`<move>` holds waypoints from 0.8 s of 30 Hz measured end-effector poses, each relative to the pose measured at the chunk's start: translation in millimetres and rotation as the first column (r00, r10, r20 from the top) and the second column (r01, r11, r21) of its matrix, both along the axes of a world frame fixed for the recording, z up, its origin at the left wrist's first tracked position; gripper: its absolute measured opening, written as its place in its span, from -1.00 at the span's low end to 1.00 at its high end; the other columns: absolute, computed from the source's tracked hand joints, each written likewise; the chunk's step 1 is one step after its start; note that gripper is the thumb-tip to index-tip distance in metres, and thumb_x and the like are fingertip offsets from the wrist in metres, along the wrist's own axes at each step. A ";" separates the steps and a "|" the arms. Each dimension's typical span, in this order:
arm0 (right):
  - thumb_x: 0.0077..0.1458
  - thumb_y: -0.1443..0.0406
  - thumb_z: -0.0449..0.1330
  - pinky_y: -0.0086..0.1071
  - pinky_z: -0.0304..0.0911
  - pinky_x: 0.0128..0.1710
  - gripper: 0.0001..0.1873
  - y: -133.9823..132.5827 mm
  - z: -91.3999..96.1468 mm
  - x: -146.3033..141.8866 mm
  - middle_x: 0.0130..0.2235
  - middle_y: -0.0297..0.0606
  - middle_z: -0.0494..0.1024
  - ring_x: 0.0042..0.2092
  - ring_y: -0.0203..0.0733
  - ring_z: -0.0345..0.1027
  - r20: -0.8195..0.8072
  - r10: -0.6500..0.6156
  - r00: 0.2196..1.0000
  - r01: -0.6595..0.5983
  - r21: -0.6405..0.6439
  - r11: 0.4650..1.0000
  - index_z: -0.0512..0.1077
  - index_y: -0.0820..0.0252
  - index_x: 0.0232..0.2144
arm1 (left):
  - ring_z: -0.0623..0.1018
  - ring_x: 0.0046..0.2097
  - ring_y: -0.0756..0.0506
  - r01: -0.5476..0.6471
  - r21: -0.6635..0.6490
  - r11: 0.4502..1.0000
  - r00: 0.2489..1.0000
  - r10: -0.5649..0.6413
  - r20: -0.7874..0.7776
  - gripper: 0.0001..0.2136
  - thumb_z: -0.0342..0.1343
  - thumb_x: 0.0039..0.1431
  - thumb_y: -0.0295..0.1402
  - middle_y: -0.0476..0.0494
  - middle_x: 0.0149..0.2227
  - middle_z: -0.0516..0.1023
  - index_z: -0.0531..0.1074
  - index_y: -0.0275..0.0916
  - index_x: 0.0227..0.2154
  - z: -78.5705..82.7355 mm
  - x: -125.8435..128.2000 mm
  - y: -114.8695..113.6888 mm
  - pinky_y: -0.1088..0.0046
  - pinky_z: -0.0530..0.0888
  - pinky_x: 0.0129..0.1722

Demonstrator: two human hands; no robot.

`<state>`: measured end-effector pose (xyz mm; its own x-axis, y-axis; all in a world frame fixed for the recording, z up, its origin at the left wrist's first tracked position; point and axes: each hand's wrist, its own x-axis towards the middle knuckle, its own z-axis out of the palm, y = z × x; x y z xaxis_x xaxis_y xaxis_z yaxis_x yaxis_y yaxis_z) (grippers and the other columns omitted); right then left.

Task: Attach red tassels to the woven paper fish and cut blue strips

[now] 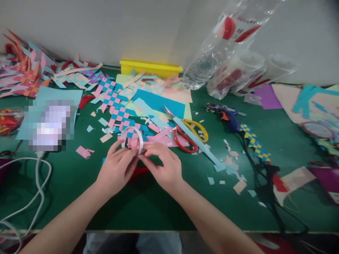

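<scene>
A thin white ring, which looks like a nearly used-up roll of tape [140,135], stands upright between my hands. My left hand [116,165] grips its lower edge with curled fingers. The thumb and forefinger of my right hand [165,165] pinch at the same edge; whether they hold a loose end is too small to tell. Just beyond lies a woven strip of pink and blue paper [116,104], partly hidden by the hands and the roll. Something red [139,173], perhaps a tassel, shows beneath my hands on the green table [148,211].
Red-and-yellow-handled scissors [182,132] lie right of centre among paper scraps. A tilted plastic bottle [225,42] and paper cups [275,70] stand at the back right. At left a blurred-out phone [51,125] trails a white cable [39,183]. Woven paper pieces [29,74] are heaped back left.
</scene>
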<state>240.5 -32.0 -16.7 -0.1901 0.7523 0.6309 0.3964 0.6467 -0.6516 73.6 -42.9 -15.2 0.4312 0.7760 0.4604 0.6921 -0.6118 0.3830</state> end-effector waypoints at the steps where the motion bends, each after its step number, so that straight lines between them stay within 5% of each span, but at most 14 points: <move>1: 0.08 0.43 0.24 -0.25 0.45 -0.17 -0.83 -0.3 -0.3 -0.2 -0.25 -0.24 0.59 -0.18 -0.18 0.49 -0.007 -0.037 0.999 0.037 0.015 0.999 0.37 0.09 -0.30 | 0.53 -0.38 -0.02 -0.003 0.014 1.000 1.000 0.003 0.002 -0.88 -0.02 0.24 -0.53 -0.03 -0.41 0.55 0.30 -0.24 -0.20 -0.4 0.6 0.3 0.19 0.39 0.08; 5: 0.06 0.46 0.25 -0.19 0.42 -0.12 -0.76 -0.5 -0.3 -0.7 -0.18 -0.19 0.57 -0.10 -0.14 0.46 0.009 -0.048 0.999 0.047 0.084 0.995 0.36 0.08 -0.24 | 0.53 -0.38 -0.03 -0.009 0.069 0.998 1.000 0.009 -0.004 -0.86 -0.01 0.22 -0.55 -0.06 -0.38 0.58 0.32 -0.25 -0.20 -2.4 1.8 0.6 0.25 0.46 -0.03; 15: 0.06 0.47 0.25 -0.24 0.36 -0.23 -0.81 2.5 0.2 -0.1 -0.38 -0.33 0.49 -0.28 -0.21 0.39 -0.008 -0.049 0.999 0.049 0.000 0.999 0.34 0.12 -0.33 | 0.54 -0.31 -0.07 -0.017 0.097 0.995 1.000 0.016 0.019 -0.89 0.00 0.25 -0.52 -0.09 -0.39 0.56 0.36 -0.27 -0.21 -6.0 2.8 2.1 0.30 0.51 -0.10; 19: 0.08 0.43 0.24 -0.23 0.39 -0.17 -0.74 3.1 1.6 2.0 -0.26 -0.25 0.48 -0.17 -0.17 0.40 0.040 -0.053 0.998 0.051 0.052 0.997 0.39 0.11 -0.16 | 0.51 -0.34 -0.08 -0.033 0.036 0.999 0.999 0.032 0.009 -0.90 -0.01 0.25 -0.53 -0.15 -0.39 0.53 0.37 -0.32 -0.22 -5.4 3.6 0.2 0.42 0.48 -0.37; 24: 0.09 0.43 0.24 -0.20 0.41 -0.11 -0.73 5.1 -2.1 4.0 -0.11 -0.20 0.48 -0.06 -0.15 0.40 0.114 -0.088 0.990 0.075 0.117 0.990 0.43 0.07 -0.15 | 0.46 -0.35 -0.09 -0.045 0.032 0.998 0.998 0.044 0.034 -0.91 -0.01 0.21 -0.56 -0.18 -0.39 0.50 0.38 -0.35 -0.26 -3.7 3.3 -2.1 0.40 0.44 -0.38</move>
